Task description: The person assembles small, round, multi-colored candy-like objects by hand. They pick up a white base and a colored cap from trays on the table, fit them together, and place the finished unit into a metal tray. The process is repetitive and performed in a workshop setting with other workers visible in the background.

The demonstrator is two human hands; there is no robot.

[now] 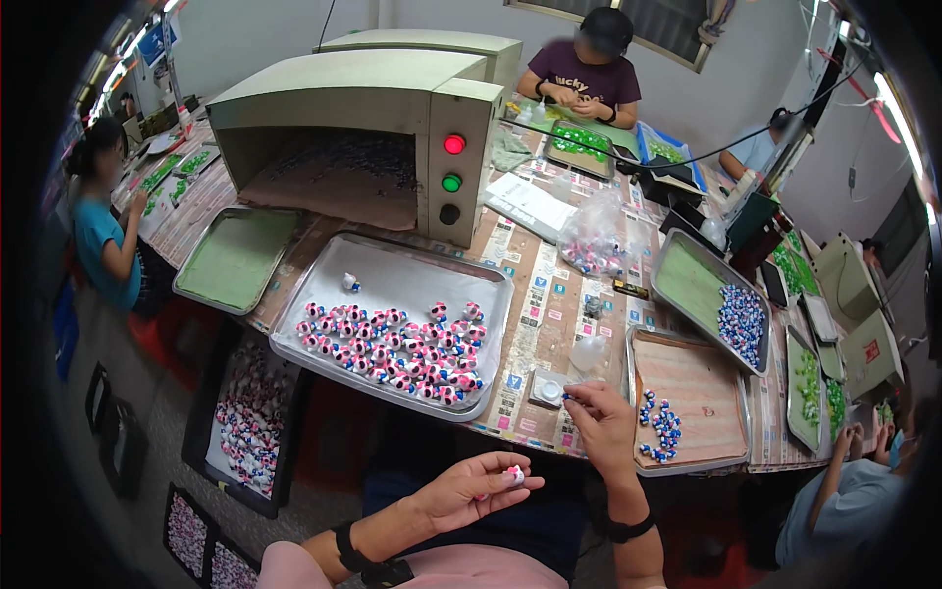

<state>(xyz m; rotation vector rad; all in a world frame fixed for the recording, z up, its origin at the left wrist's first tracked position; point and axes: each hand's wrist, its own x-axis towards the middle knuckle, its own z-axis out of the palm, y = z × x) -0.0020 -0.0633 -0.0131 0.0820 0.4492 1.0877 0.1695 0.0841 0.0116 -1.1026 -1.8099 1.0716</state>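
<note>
My left hand (469, 489) is closed around a small pink-and-white figure piece (514, 475) near the front edge of the table. To its right, my right hand (601, 420) pinches a tiny blue piece (567, 397), mostly hidden by the fingertips. Those fingertips are just beside a small square container with a round white top (548, 387). On the left, a metal tray (417, 270) bears many pink, white and blue figures (392, 346). By my right hand, a tray with a brownish lining (692, 378) carries a cluster of blue-and-white pieces (661, 430).
A tilted green-lined tray (687, 270) with blue pieces overlaps the right tray. A plastic bag of parts (597, 240) lies behind. A box-shaped machine (343, 108) with lit buttons stands at the back left. Crates of figures (250, 417) sit lower left. Several other people work around.
</note>
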